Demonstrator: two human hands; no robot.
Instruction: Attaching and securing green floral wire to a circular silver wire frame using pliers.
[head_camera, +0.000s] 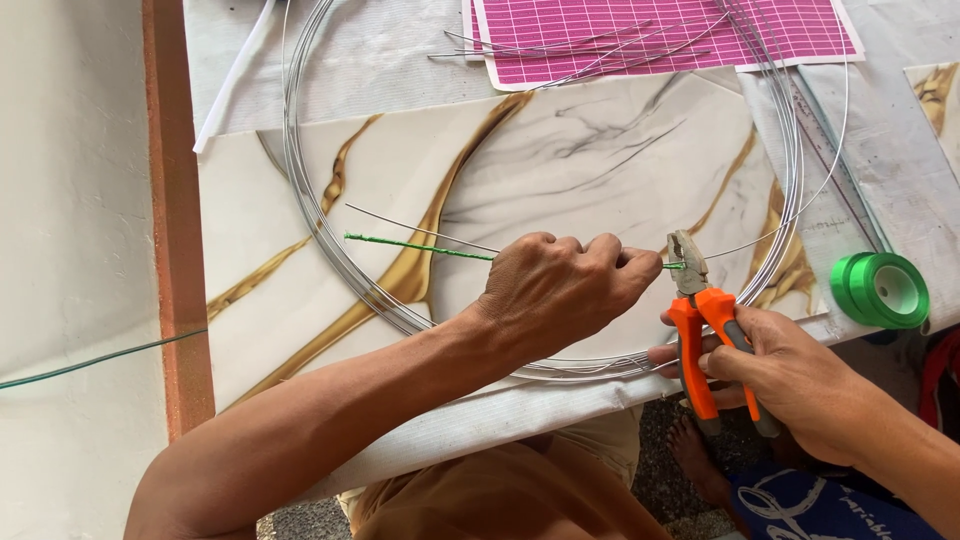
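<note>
My left hand (560, 285) is closed around a thin wire wrapped in green tape (410, 246), which runs left from my fist over the marble-patterned board (600, 160). A bare grey wire (420, 229) lies just above it. My right hand (790, 375) grips orange-handled pliers (705, 320), whose jaws bite the green wire's right end beside my left knuckles. Both hands hover over a big coil of silver wire (300, 190) that rings the board.
A roll of green tape (882, 290) sits at the table's right edge. A pink grid cutting mat (660, 30) with loose cut wires lies at the back. A ruler (840, 170) runs along the right. An orange-edged wall lies to the left; my bare foot shows below.
</note>
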